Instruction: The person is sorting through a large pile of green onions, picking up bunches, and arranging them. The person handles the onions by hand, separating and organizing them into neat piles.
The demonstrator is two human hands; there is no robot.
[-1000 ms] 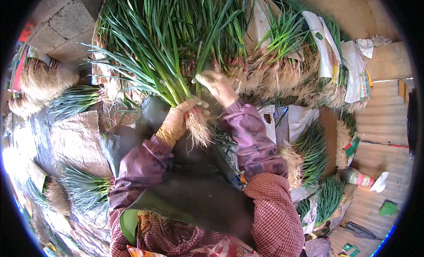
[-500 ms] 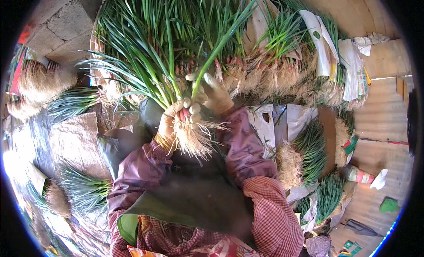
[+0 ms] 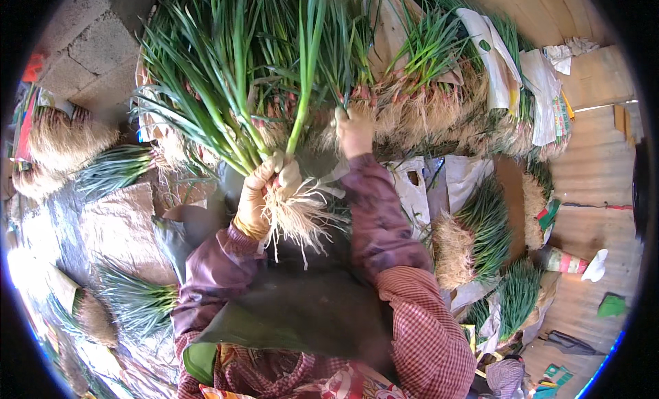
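We see the left hand, in a yellowish glove, clenched around a bunch of green onions just above the roots; pale root hairs dangle below the fist over a dark green apron. Leaves fan up and left from the grip. Right hand is stretched forward, fingers curled into the root end of the heaped onion pile; we cannot tell exactly how many stalks it grips. Purple sleeves on both arms. Tied bundles lie to the right on the floor, more bundles to the left beside concrete blocks.
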